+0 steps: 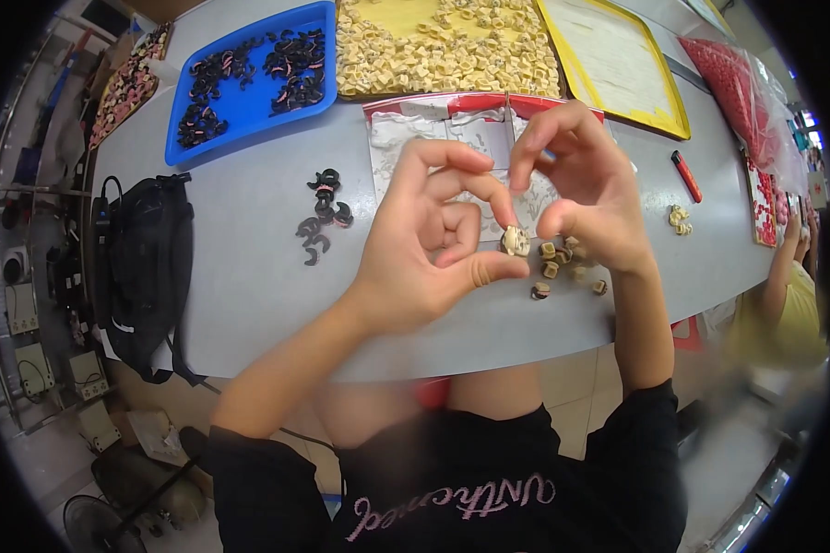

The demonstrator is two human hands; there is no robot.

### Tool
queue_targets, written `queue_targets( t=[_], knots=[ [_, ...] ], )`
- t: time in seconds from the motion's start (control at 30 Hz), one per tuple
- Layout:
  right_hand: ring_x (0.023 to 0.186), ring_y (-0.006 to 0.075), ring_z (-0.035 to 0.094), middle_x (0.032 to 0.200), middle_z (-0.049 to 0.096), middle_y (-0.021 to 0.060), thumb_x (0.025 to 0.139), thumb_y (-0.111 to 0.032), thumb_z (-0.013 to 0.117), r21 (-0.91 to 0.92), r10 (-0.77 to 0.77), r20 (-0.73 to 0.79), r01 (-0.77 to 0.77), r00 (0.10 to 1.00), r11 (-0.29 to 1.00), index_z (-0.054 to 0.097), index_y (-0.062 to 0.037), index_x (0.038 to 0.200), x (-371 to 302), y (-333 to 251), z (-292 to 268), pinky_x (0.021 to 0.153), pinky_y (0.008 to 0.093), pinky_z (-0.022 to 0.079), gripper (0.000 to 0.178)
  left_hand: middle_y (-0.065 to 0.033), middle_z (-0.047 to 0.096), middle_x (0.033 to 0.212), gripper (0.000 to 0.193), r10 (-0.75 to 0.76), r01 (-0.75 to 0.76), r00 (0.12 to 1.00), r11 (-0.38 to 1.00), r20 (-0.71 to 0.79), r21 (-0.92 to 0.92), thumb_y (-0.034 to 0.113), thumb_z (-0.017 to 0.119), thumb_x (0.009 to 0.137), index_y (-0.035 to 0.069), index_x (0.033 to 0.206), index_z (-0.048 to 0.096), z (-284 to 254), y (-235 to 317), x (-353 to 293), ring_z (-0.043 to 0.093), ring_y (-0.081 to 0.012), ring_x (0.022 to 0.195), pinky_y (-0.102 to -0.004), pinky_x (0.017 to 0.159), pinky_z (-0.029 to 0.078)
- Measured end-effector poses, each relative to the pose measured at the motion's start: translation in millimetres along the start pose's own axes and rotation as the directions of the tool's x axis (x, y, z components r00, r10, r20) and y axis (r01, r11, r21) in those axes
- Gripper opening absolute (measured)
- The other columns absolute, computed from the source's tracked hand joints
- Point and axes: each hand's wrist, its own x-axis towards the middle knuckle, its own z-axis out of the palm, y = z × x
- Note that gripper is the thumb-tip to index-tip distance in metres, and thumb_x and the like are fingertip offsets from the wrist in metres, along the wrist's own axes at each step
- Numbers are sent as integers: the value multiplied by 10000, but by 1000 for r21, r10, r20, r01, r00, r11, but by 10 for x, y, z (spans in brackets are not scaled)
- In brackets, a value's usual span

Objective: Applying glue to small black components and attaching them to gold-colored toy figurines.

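Between the thumb and index finger of my left hand [415, 244] is a small cream figure piece [515, 241] with dark markings. Its other fingers curl toward the palm. My right hand [599, 189] hovers just beside it, thumb and fingers curved and apart, with nothing visible between them. Below the right hand, several small cream and brown cube-like pieces [550, 251] lie loose on the grey table [267, 313]. Behind both hands, partly hidden by them, a shallow red-edged carton [392, 138] is lined with white material.
Black curved pieces [325, 207] lie left of my hands. Farther back are a blue tray [249, 101] of black-and-pink pieces, a tray of cream pieces [443, 69] and a yellow-rimmed tray [681, 115]. A black bag [148, 267], red cutter [685, 177] and another person's hand [793, 241] flank the table.
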Motion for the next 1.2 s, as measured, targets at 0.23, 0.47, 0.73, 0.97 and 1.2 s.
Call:
queue_targets(
  t=[0.23, 0.47, 0.73, 0.97, 1.2],
  knots=[
    [957, 222, 510, 1013, 594, 77, 616, -229, 786, -481, -275, 208, 343, 939, 807, 713, -117, 913, 21, -47, 70, 837, 356, 394, 325, -117, 554, 1004, 592, -205, 200, 978, 907, 24, -371, 22, 763, 729, 51, 1140, 337, 5, 9, 44, 598, -90, 752, -184, 638, 458],
    [899, 207, 530, 959, 607, 44, 602, -198, 771, -565, -319, 236, 397, 918, 723, 712, -115, 880, 16, -81, 50, 810, 339, 399, 297, -120, 541, 1035, 544, -266, 290, 957, 855, 116, -430, -36, 714, 740, 51, 1120, 335, -80, 42, 51, 623, -138, 839, -213, 668, 480],
    [772, 219, 580, 853, 597, 71, 607, -84, 752, -602, -358, 224, 418, 906, 680, 679, -46, 855, -2, -53, 183, 707, 311, 453, 262, -93, 473, 1036, 408, -244, 258, 966, 890, 86, -376, -42, 625, 743, 88, 949, 298, -83, -16, 40, 536, -82, 851, -207, 661, 461],
    [719, 236, 591, 821, 588, 99, 611, -22, 723, -642, -353, 145, 360, 924, 677, 662, -20, 857, -42, -5, 287, 619, 293, 469, 253, -59, 419, 968, 402, -284, 291, 955, 861, 81, -416, 0, 630, 736, 87, 922, 285, -92, -53, 40, 494, -74, 888, -205, 718, 451],
    [711, 238, 594, 815, 606, 110, 601, -3, 700, -682, -359, 142, 354, 923, 640, 667, -9, 856, -38, 34, 279, 617, 296, 471, 257, -46, 417, 951, 408, -264, 270, 962, 866, 72, -421, 74, 653, 741, 96, 921, 288, -94, -152, 30, 450, -53, 835, -187, 683, 427]
  ],
)
